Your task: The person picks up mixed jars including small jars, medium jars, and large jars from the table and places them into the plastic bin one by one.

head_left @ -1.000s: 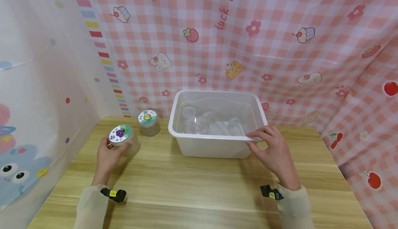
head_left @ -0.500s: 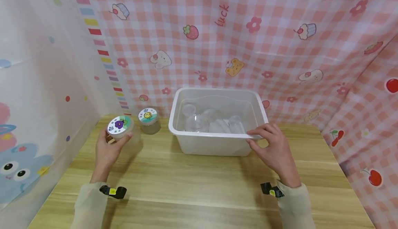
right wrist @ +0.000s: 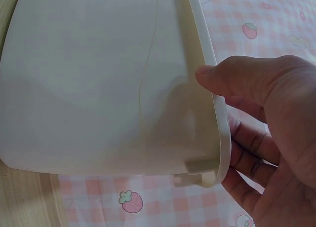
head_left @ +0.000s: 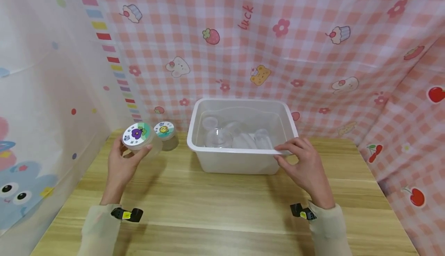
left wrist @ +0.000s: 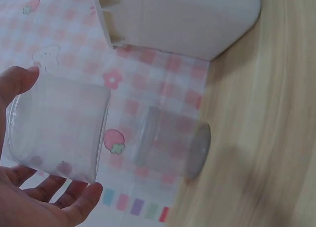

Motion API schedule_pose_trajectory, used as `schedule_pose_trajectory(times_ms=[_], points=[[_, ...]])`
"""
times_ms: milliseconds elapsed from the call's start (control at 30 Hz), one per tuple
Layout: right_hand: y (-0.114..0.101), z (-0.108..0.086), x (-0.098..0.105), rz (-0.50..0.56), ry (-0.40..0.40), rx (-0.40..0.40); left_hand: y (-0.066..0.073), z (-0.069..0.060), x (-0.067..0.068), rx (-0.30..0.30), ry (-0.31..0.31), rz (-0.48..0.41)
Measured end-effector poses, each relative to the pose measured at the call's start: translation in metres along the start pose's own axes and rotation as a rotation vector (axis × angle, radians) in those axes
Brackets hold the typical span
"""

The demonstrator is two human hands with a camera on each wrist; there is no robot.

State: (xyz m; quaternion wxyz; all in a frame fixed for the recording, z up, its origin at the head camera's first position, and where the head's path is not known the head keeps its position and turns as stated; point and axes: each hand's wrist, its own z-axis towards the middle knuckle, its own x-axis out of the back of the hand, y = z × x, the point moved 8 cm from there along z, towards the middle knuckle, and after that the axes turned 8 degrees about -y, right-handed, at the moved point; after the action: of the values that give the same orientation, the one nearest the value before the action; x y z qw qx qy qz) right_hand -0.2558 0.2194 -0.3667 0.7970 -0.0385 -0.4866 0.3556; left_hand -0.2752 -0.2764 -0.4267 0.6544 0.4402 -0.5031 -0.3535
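My left hand [head_left: 122, 167] grips a clear plastic jar [left wrist: 59, 126] between thumb and fingers. The jar's lid [head_left: 136, 134] carries a white and green label with a purple flower, and it is held up off the table. Close behind it stands a second clear jar [head_left: 170, 143], whose lid has a yellow flower. My right hand [head_left: 306, 167] pinches the near right corner of a white plastic tub's rim [head_left: 240, 151], thumb below the rim and fingers over it. Several clear plastic pieces [head_left: 219, 137] lie inside the tub; their exact kinds are hard to tell.
The wooden table [head_left: 215, 209] runs beneath everything. A pink checked cloth [head_left: 229, 55] hangs right behind the tub, and a white patterned cloth [head_left: 69, 140] borders the left side.
My left hand has raised the purple-flower jar off the table, and it now overlaps the other jar in view. The right hand keeps its place on the tub rim.
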Motion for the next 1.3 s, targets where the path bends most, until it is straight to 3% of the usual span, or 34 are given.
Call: schedule_pose_trajectory(times_ms=[367,700,1300], points=[[0.0,0.0,0.0,-0.003,-0.001,0.001,0.027,0.001,-0.007,-0.063,-0.015,0.001],[0.002,0.0,0.0,-0.006,-0.002,-0.017,0.049,0.007,-0.013,-0.116,-0.038,0.062],[0.0,0.0,0.001,-0.002,0.012,0.023,0.087,0.018,-0.032,-0.215,-0.076,0.113]])
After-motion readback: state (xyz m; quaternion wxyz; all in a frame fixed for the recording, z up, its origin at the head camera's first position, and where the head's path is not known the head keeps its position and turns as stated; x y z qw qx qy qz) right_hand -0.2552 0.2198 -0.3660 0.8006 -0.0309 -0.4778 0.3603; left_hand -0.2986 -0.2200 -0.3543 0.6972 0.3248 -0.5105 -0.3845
